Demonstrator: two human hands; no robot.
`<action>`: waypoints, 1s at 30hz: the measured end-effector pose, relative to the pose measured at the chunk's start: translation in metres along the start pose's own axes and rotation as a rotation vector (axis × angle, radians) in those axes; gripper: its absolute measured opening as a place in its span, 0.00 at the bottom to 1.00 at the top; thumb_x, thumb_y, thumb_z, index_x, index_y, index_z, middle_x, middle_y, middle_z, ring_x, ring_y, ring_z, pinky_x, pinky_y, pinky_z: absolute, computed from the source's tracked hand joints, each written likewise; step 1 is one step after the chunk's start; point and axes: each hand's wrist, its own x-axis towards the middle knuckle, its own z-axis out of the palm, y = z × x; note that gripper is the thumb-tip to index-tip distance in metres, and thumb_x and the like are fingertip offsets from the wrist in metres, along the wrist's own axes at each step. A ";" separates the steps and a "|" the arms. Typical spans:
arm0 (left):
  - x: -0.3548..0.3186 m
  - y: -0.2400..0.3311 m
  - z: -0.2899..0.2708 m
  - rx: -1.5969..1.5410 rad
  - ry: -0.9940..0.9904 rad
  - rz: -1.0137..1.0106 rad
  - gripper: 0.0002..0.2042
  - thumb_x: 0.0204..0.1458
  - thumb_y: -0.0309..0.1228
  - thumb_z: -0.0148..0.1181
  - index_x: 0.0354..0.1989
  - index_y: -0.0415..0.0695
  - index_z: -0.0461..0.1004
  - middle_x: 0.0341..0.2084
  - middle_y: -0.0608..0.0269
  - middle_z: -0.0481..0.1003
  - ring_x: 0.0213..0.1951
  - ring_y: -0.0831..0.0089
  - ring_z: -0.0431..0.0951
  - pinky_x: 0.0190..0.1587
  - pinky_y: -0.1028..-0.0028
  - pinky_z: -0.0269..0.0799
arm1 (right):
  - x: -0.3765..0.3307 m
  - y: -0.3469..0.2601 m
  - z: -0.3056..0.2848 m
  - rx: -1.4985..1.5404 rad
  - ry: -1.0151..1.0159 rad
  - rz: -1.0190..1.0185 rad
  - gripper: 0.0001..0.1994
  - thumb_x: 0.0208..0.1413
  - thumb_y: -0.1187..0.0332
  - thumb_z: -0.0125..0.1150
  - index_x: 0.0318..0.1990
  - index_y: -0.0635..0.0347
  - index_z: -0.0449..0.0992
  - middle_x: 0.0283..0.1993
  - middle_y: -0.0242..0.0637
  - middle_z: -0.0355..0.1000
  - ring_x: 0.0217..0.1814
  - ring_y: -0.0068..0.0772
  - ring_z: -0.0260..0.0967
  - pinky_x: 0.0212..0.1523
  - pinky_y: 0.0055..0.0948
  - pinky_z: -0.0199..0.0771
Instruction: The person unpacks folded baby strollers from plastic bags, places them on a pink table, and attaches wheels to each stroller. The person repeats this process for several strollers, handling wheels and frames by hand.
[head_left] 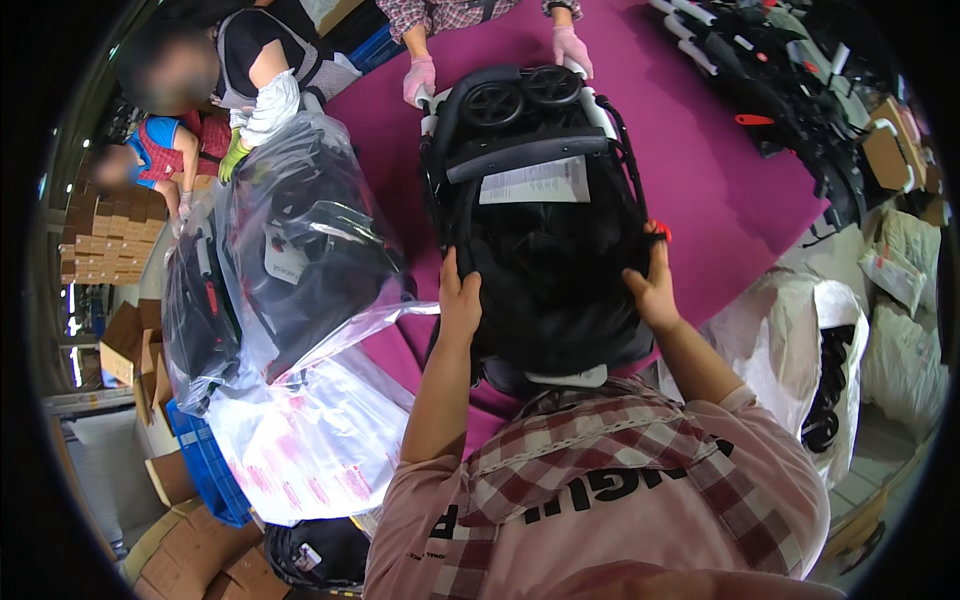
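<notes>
A folded black stroller (545, 210) lies on the purple table (720, 190), wheels (520, 98) at the far end and a white paper sheet (535, 183) on its frame. My left hand (458, 300) grips the stroller's black fabric on its near left side. Over on the near right side my right hand (652, 285) holds the same fabric, beside a small red clip (662, 232). Across the table a person's two hands in pink gloves (420, 78) rest at the wheel end.
To the left, another person pulls a clear plastic bag (300, 250) over a second folded stroller. More clear bags (310, 440) lie below it. Cardboard boxes (130, 345) and a blue crate (215, 470) stand at the left; black stroller frames (790, 90) and white sacks (810, 330) sit at the right.
</notes>
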 end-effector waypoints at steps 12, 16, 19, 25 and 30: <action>0.070 -0.018 0.061 0.903 0.414 -0.047 0.31 0.50 0.27 0.54 0.64 0.38 0.53 0.60 0.41 0.59 0.58 0.45 0.62 0.58 0.48 0.57 | 0.160 0.057 0.061 -0.374 -0.186 -0.486 0.30 0.40 0.85 0.54 0.57 0.61 0.67 0.67 0.50 0.55 0.72 0.56 0.48 0.67 0.46 0.55; 0.105 -0.015 0.050 0.878 0.504 0.138 0.26 0.47 0.28 0.59 0.56 0.39 0.62 0.57 0.46 0.63 0.56 0.45 0.61 0.58 0.50 0.56 | 0.164 0.049 0.064 -0.391 -0.134 -0.526 0.27 0.44 0.81 0.56 0.57 0.58 0.68 0.66 0.49 0.56 0.71 0.54 0.50 0.65 0.45 0.58; 0.118 -0.010 0.048 0.670 0.502 0.218 0.26 0.48 0.32 0.61 0.55 0.39 0.63 0.55 0.45 0.65 0.61 0.42 0.56 0.63 0.49 0.50 | 0.145 0.015 0.040 -0.396 -0.114 -0.563 0.26 0.46 0.78 0.59 0.57 0.58 0.68 0.66 0.48 0.57 0.70 0.54 0.52 0.65 0.45 0.58; 0.049 0.021 0.029 0.755 0.398 0.493 0.29 0.51 0.35 0.58 0.61 0.40 0.59 0.61 0.44 0.58 0.65 0.43 0.51 0.65 0.49 0.47 | 0.028 0.052 -0.031 -0.501 0.123 -0.240 0.23 0.52 0.69 0.59 0.57 0.61 0.66 0.61 0.48 0.63 0.62 0.51 0.61 0.61 0.43 0.62; -0.025 0.021 0.082 0.902 -0.094 0.606 0.22 0.49 0.37 0.60 0.55 0.57 0.71 0.65 0.48 0.54 0.69 0.48 0.47 0.66 0.42 0.40 | -0.070 0.082 0.011 0.290 0.065 0.569 0.24 0.56 0.61 0.59 0.57 0.65 0.66 0.55 0.47 0.69 0.56 0.42 0.67 0.57 0.37 0.66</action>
